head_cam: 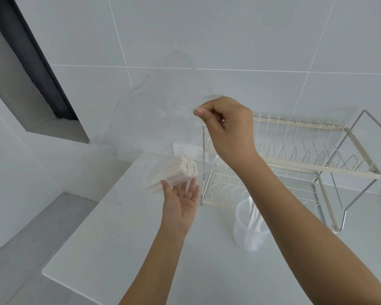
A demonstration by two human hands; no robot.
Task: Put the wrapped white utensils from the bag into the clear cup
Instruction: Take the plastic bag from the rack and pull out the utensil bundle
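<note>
Behind, dish rack beside cup.

Nothing to read here: no text, label, brand or number legible on anything in view.

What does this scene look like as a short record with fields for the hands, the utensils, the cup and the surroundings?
left hand: open, palm up, beside the bundle
right hand: raised, fingers pinched; what they hold is unclear
wrapped utensils: bundle in clear bag, by the left hand
clear cup: upright on counter, holds a few white utensils
dish rack: behind the cup, empty
</note>
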